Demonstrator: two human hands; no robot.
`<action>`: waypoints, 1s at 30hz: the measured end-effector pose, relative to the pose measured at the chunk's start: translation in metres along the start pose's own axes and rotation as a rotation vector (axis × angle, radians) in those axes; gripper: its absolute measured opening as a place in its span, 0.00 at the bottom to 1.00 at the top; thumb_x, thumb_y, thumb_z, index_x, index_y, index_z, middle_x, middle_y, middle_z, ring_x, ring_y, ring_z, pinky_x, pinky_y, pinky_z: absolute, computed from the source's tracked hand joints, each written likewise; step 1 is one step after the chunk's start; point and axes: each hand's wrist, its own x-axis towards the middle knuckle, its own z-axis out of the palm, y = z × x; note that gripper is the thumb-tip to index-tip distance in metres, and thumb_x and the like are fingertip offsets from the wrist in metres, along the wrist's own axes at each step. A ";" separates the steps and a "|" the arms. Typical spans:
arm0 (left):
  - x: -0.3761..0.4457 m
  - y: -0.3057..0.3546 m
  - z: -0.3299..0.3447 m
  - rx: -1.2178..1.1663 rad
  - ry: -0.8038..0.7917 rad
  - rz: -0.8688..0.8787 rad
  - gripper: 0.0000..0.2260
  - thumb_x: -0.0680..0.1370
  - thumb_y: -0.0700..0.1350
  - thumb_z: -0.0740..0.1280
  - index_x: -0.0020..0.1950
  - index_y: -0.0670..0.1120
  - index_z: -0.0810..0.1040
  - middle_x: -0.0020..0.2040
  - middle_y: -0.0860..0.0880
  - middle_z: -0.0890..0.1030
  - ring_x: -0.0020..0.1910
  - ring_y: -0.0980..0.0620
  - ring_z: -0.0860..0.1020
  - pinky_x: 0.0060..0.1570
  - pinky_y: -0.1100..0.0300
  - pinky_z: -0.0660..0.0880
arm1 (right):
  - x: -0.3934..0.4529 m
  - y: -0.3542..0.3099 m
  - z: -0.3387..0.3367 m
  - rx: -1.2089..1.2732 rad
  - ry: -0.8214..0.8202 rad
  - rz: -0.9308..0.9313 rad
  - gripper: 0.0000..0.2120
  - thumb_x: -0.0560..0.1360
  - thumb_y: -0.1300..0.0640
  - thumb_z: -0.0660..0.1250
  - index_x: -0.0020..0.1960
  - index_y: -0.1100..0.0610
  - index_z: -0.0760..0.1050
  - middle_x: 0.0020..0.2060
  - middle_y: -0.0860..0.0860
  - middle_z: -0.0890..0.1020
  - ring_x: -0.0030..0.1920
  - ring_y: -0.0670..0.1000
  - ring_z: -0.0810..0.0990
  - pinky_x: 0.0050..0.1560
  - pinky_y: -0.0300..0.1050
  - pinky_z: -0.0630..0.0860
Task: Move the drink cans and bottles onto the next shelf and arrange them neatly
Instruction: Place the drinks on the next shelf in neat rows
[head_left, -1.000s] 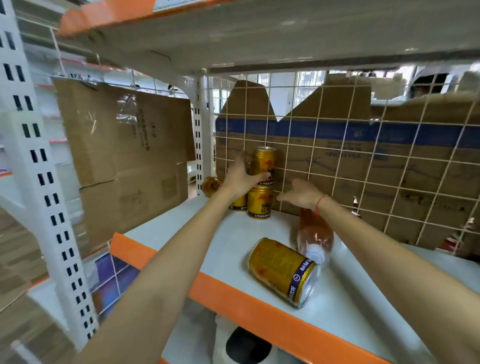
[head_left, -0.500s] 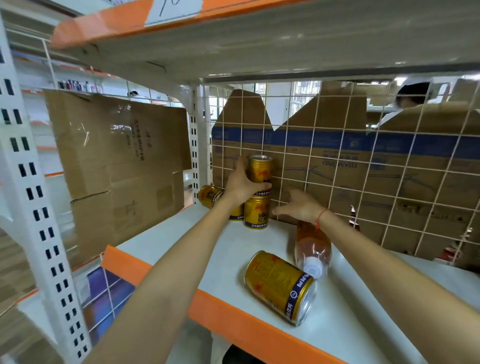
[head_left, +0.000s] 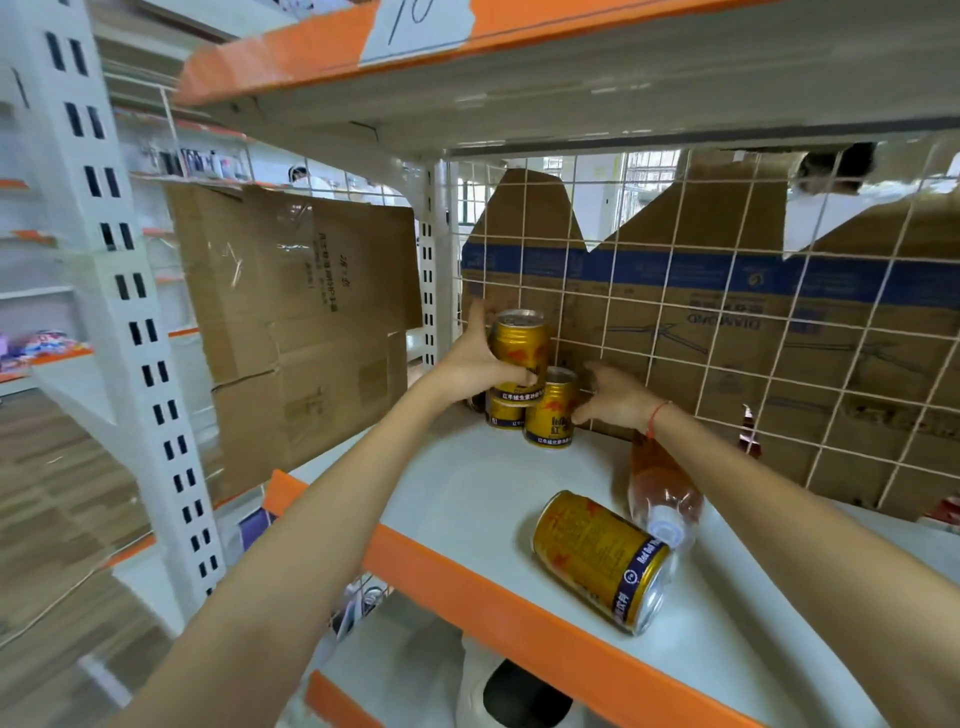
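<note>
1. I see the top can (head_left: 520, 358), gold, upright, at the back left corner of the shelf (head_left: 467, 499); it sits on the lower can (head_left: 503, 413) beneath it, whose upper part is hidden.
2. My left hand (head_left: 480, 364) grips the top can from its 9 o'clock side: thumb across the front near the base, fingers (head_left: 478, 317) reaching round the far side.
3. A third upright can (head_left: 551, 408) stands on the shelf at 4 o'clock of the stack, touching it.
4. My right hand (head_left: 613, 397) is at 3 o'clock of that can, fingers loosely curled and spread toward it. I cannot tell whether they touch it; they hold nothing.
5. A thin red band circles the right wrist.
6. Toward 6 o'clock, near the orange front edge (head_left: 498, 587), a fourth can (head_left: 602, 558) lies on its side, its end facing the front.
7. A bottle (head_left: 662, 488) of reddish drink lies beside it at 1 o'clock, white cap toward the front, touching the lying can.
8. A wire grid (head_left: 727, 322) backs the shelf, with flattened cardboard (head_left: 779, 364) behind it; more cardboard (head_left: 296, 322) hangs at 9 o'clock.
</note>
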 end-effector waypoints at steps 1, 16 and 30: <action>-0.004 -0.005 -0.002 0.008 -0.023 -0.017 0.45 0.66 0.39 0.78 0.73 0.49 0.52 0.59 0.50 0.70 0.59 0.49 0.74 0.59 0.52 0.75 | 0.002 0.000 0.002 -0.002 -0.002 -0.023 0.38 0.67 0.68 0.71 0.73 0.56 0.61 0.64 0.56 0.74 0.65 0.58 0.72 0.63 0.53 0.71; -0.025 -0.062 -0.007 -0.044 -0.204 -0.180 0.37 0.66 0.34 0.77 0.65 0.52 0.59 0.64 0.45 0.70 0.61 0.44 0.74 0.60 0.46 0.75 | 0.022 0.004 0.009 0.125 0.033 -0.038 0.21 0.76 0.68 0.61 0.68 0.63 0.68 0.65 0.60 0.73 0.65 0.58 0.70 0.62 0.47 0.66; -0.027 -0.059 -0.004 -0.029 -0.141 -0.178 0.31 0.71 0.44 0.75 0.67 0.51 0.61 0.65 0.48 0.71 0.61 0.47 0.75 0.62 0.49 0.74 | 0.035 0.008 0.016 0.098 0.155 -0.028 0.25 0.68 0.49 0.75 0.59 0.59 0.72 0.54 0.55 0.78 0.50 0.52 0.75 0.40 0.41 0.71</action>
